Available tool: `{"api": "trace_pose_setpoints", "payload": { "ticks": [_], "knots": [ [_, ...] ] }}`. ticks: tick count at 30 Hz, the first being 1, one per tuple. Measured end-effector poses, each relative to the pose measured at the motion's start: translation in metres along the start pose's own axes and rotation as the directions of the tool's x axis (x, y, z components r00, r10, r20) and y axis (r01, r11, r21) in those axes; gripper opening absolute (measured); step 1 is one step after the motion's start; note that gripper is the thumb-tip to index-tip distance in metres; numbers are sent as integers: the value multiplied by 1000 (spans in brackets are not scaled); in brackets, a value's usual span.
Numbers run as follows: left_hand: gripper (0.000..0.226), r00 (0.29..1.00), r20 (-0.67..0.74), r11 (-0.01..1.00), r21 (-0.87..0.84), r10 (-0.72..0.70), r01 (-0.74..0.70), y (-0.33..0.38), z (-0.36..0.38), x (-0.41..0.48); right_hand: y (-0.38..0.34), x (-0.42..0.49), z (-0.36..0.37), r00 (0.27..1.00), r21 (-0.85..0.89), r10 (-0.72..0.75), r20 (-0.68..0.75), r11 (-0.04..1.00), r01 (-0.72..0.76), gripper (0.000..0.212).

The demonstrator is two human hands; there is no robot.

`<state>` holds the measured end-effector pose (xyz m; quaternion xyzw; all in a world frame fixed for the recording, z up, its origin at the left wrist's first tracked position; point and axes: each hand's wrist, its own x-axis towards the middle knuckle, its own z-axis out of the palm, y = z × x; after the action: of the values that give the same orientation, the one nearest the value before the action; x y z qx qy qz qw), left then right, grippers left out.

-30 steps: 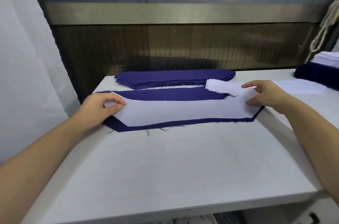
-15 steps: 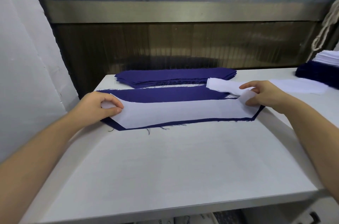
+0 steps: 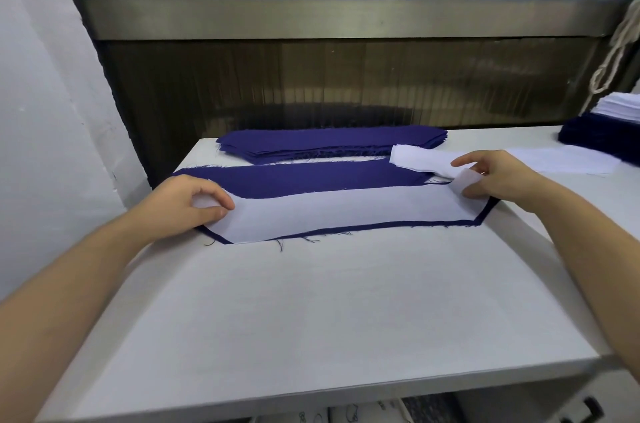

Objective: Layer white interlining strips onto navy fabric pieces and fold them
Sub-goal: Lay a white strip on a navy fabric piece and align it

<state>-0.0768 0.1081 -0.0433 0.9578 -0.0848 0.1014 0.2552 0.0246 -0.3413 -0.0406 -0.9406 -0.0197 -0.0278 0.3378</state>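
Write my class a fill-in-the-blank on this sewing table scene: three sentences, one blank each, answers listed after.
The white interlining strip lies on a ____ fabric piece.
The left hand and right hand each pinch one ____ of the strip.
The fabric stack lies farther from the person than the strip, on the ____ table.
Answers: navy; end; white.

No legible txt or labels seen, pic maybe too blurry.

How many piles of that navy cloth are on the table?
2. One navy pile lies at the back, behind the single navy piece being worked; a second navy pile sits at the far right under a white stack, partly cut off by the frame.
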Motion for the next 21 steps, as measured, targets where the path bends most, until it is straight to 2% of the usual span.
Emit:
{"api": "trace_pose_setpoints", "payload": {
  "ticks": [21],
  "knots": [
    [28,1000,21,997,81,13,-15,1,-2,0,4,6,2,1000,-24,11,-18,1000,-12,42]
  ]
}}
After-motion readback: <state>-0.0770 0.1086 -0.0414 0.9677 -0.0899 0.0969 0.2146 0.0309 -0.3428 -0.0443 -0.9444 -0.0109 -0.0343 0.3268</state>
